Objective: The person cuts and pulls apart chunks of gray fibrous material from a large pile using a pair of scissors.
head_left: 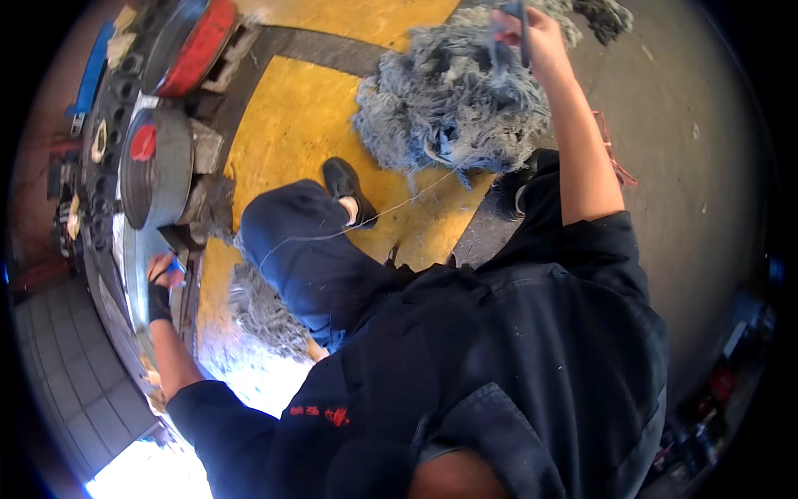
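Observation:
My right hand (544, 41) is raised at the upper right, closed around a dark narrow bar-like thing (524, 33). Its far end is cut off at the picture's top, so its kind is unclear. Beneath it spreads a big tangled heap of grey-blue yarn waste (453, 104), and blurred strands hang close to the fingers. Far to the left, my left hand (160, 279), with a black band at the wrist, reaches beside a metal-edged bench (137, 291). Its fingers curl around a small blue thing (174, 266) too small to name.
Round metal drums, one red-sided (197, 50) and one grey (170, 166), stand on wooden blocks at the left. More grey yarn (266, 308) lies by my left knee. A loose thread (324, 238) crosses that leg. A red cord (613, 150) lies on the floor at the right.

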The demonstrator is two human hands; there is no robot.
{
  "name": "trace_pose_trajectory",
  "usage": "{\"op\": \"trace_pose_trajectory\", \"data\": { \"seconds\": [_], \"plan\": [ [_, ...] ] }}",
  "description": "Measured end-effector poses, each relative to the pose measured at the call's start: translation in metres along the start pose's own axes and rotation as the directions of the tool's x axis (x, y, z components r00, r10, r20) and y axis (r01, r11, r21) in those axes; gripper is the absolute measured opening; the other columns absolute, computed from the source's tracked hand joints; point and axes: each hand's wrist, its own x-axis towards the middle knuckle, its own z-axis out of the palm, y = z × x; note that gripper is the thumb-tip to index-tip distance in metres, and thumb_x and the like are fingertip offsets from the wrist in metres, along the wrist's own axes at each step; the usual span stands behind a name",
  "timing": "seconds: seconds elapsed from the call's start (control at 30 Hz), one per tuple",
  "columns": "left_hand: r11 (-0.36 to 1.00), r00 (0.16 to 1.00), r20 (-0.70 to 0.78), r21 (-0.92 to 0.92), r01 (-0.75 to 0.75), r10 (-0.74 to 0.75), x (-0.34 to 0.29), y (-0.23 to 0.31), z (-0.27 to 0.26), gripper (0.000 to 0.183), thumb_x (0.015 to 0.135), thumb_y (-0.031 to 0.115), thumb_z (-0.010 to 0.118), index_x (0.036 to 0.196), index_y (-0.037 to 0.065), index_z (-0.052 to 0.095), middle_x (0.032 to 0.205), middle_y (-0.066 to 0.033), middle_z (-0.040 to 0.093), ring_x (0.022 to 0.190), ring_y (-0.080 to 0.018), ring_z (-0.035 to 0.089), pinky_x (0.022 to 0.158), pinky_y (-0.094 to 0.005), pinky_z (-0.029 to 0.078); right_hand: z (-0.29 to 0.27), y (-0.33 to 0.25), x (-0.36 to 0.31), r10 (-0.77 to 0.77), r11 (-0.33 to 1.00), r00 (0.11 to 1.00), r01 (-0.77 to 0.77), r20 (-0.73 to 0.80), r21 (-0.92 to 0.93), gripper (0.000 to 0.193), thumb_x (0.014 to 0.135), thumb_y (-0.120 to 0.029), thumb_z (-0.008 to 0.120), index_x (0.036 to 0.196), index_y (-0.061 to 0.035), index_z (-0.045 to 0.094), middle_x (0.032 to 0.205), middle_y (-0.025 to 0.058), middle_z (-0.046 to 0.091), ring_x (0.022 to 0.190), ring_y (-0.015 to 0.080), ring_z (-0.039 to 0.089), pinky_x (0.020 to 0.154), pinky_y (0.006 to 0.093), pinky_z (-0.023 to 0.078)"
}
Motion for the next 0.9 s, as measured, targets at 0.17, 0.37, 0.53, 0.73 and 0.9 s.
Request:
{"op": "trace_pose_trajectory", "data": {
  "seconds": [0.17, 0.37, 0.53, 0.73, 0.9],
  "plan": [
    [0.856, 0.749, 0.416, -0.217, -0.469, 0.516, -0.09, 0.237, 0.289, 0.051, 0.083, 0.015, 0.065, 0.128, 0.008, 0.043, 0.117, -0.0123, 0.054, 0.095, -0.0203, 0.061, 0.074, -0.0291, 0.051, 0.001, -0.019, -0.016, -0.024, 0.993, 0.955, -0.011, 0.295, 0.117, 0.02, 0.08, -0.022, 0.069, 0.08, -0.0061, 0.058, 0.065, 0.0019, 0.057, 0.052, 0.0097, 0.053, 0.046, 0.0202, 0.043],
    [0.638, 0.286, 0.633, -0.44, -0.632, 0.72, -0.236, 0.338, 0.546, 0.097, 0.057, 0.011, 0.086, 0.136, 0.005, 0.029, 0.131, -0.0145, 0.039, 0.117, -0.0277, 0.046, 0.083, -0.0378, 0.051, 0.0, -0.026, -0.025, -0.051, 0.991, 0.865, -0.017, 0.499, 0.131, 0.036, 0.075, -0.028, 0.074, 0.094, 0.0002, 0.061, 0.078, 0.0073, 0.065, 0.062, 0.008, 0.061, 0.058, 0.0186, 0.047],
    [0.779, 0.192, 0.755, -0.612, -0.133, 0.626, -0.272, 0.348, 0.603, 0.06, 0.067, 0.01, 0.079, 0.118, 0.005, 0.049, 0.108, -0.0042, 0.053, 0.097, -0.0171, 0.053, 0.077, -0.0256, 0.047, 0.002, -0.016, -0.022, -0.09, 0.935, 0.817, -0.127, 0.569, 0.33, 0.028, 0.076, -0.025, 0.071, 0.089, -0.0009, 0.063, 0.07, 0.0072, 0.065, 0.058, 0.0081, 0.06, 0.055, 0.0192, 0.047],
    [0.819, 0.174, 0.803, -0.536, -0.204, 0.569, -0.199, 0.311, 0.575, 0.027, 0.092, 0.02, 0.052, 0.113, 0.003, 0.049, 0.105, -0.0128, 0.057, 0.101, -0.0295, 0.057, 0.088, -0.0534, 0.048, -0.016, -0.037, -0.018, -0.161, 0.944, 0.944, 0.062, 0.287, 0.324, 0.025, 0.081, -0.027, 0.067, 0.086, -0.0019, 0.063, 0.072, 0.0071, 0.065, 0.06, 0.0053, 0.055, 0.054, 0.0172, 0.042],
    [0.687, 0.587, 0.492, -0.71, -0.158, 0.643, -0.203, 0.358, 0.449, 0.021, 0.095, 0.026, 0.046, 0.094, 0.006, 0.052, 0.068, -0.007, 0.053, 0.071, -0.0268, 0.063, 0.065, -0.0477, 0.057, -0.039, -0.006, 0.006, -0.093, 0.986, 0.994, 0.1, -0.051, 0.136, 0.049, 0.067, -0.044, 0.078, 0.083, -0.0013, 0.061, 0.082, 0.009, 0.068, 0.059, 0.0093, 0.057, 0.054, 0.0221, 0.041]
  ]
}}
